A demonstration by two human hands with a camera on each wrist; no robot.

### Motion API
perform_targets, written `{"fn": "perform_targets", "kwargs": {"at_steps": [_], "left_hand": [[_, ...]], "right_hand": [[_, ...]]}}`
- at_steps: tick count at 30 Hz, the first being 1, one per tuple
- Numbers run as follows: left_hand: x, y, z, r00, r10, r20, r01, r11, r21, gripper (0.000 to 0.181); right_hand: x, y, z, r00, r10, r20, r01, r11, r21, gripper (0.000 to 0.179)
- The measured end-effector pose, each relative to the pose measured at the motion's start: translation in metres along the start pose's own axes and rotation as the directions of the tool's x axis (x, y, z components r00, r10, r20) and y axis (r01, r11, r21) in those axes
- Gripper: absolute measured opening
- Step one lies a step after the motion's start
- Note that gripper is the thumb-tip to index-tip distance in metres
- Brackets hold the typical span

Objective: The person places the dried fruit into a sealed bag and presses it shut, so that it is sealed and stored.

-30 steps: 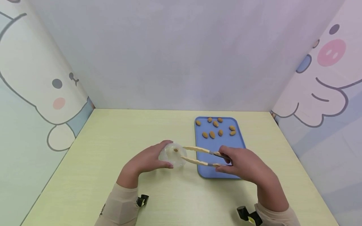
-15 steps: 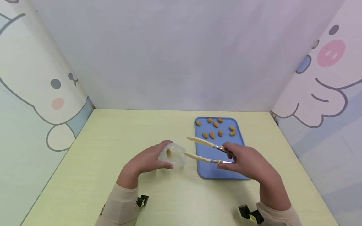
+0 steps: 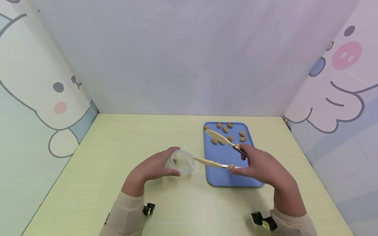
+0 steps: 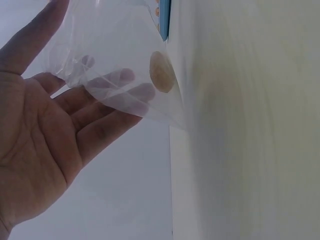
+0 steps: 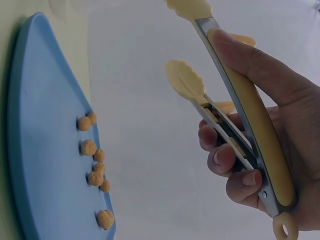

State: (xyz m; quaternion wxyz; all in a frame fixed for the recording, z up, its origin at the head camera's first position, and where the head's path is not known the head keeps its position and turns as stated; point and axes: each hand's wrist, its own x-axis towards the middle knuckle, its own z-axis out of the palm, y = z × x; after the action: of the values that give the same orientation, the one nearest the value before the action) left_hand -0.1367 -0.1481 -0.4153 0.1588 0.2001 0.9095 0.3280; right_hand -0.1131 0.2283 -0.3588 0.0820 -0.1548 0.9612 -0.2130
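Observation:
My left hand (image 3: 156, 165) holds a clear plastic bag (image 3: 186, 162) by its side, fingers and thumb around it, its mouth spread. One brown almond-shaped piece (image 4: 162, 72) lies low inside the bag in the left wrist view. My right hand (image 3: 261, 165) grips a pair of tongs (image 5: 252, 125) with pale yellow tips and handles. The tongs' arms are spread apart, with nothing between the tips. In the head view the upper tip is over the blue tray (image 3: 220, 178); the lower tip points at the bag's right edge. Several brown almond-shaped pieces (image 3: 242, 134) lie on the tray's far half.
The pale yellow table (image 3: 141, 134) extends around the tray and bag. A grey wall (image 3: 189, 59) rises at its back. Side walls with cartoon animals stand left and right. A black wrist mount (image 3: 263, 221) sits by each sleeve.
The tongs have drawn back right from the bag's mouth and spread wider. A brown piece that was near the tongs' tips is now inside the bag. My left hand stays put.

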Motion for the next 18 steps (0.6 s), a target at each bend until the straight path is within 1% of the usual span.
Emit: {"fn": "perform_targets", "kwargs": {"at_steps": [4, 8, 14, 18], "left_hand": [[0.000, 0.000, -0.001, 1.000, -0.007, 0.000, 0.007, 1.000, 0.012, 0.091], [0.000, 0.000, -0.001, 1.000, -0.007, 0.006, 0.007, 1.000, 0.017, 0.090], [0.000, 0.000, -0.002, 1.000, -0.009, 0.018, 0.009, 1.000, 0.014, 0.090], [-0.001, 0.000, -0.002, 1.000, -0.009, 0.018, 0.009, 1.000, 0.013, 0.089]], "right_hand": [[0.001, 0.007, -0.002, 1.000, 0.024, -0.017, -0.023, 1.000, 0.020, 0.066], [0.005, 0.017, -0.002, 0.998, 0.044, -0.044, -0.043, 0.999, 0.009, 0.067], [0.008, 0.030, -0.005, 0.993, 0.107, -0.041, -0.106, 0.994, 0.006, 0.075], [0.009, 0.039, -0.005, 0.990, 0.133, -0.043, -0.134, 0.991, -0.012, 0.074]]}}
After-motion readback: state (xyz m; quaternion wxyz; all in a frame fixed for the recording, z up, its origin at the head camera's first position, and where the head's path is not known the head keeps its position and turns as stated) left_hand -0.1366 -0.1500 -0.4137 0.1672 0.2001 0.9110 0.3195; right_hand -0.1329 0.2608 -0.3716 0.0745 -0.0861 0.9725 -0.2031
